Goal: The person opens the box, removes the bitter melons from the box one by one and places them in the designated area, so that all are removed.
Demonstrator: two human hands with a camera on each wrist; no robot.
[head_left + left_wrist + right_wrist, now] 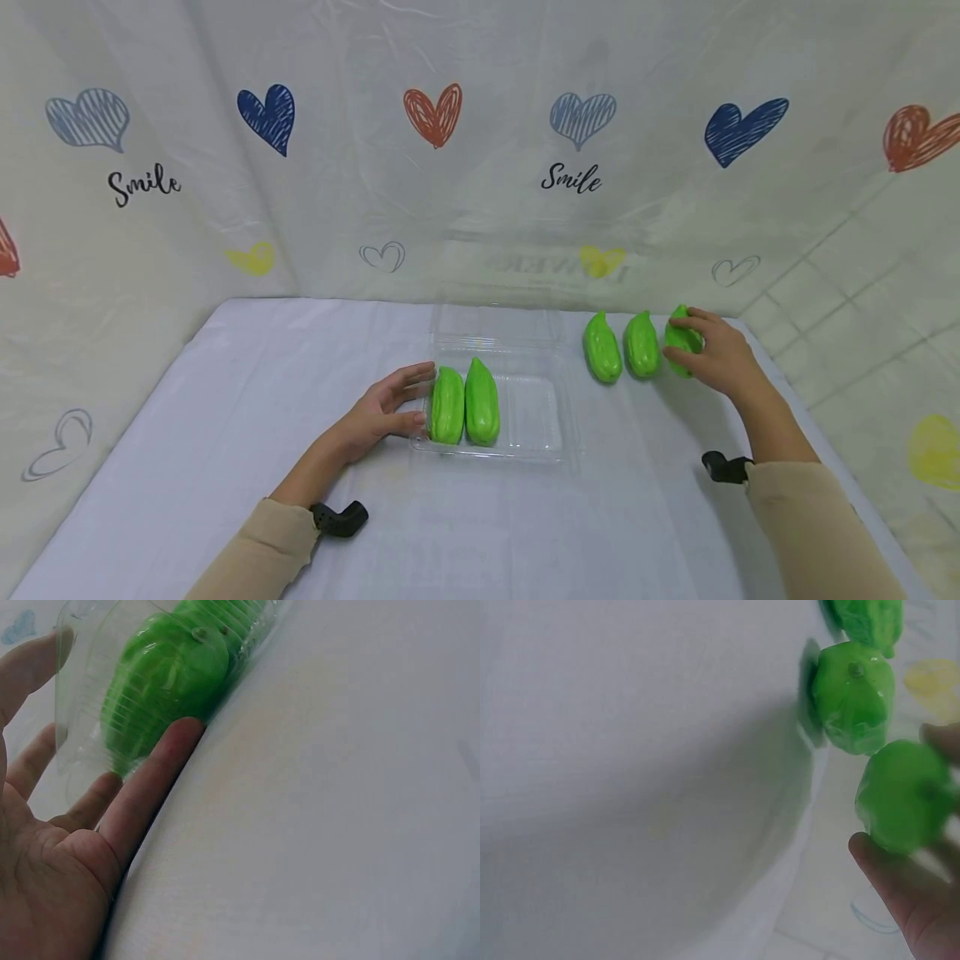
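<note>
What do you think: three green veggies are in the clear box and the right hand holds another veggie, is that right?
Not three: the head view shows two green veggies in the clear box. The right hand does hold another veggie.

Before me, the clear box (531, 412) looks like glossy, ribbed plastic; at its two o'clock, the green vegetables (641, 346) look shiny. My worktop (480, 533) and sleeves (813, 521) show matt cloth.
</note>
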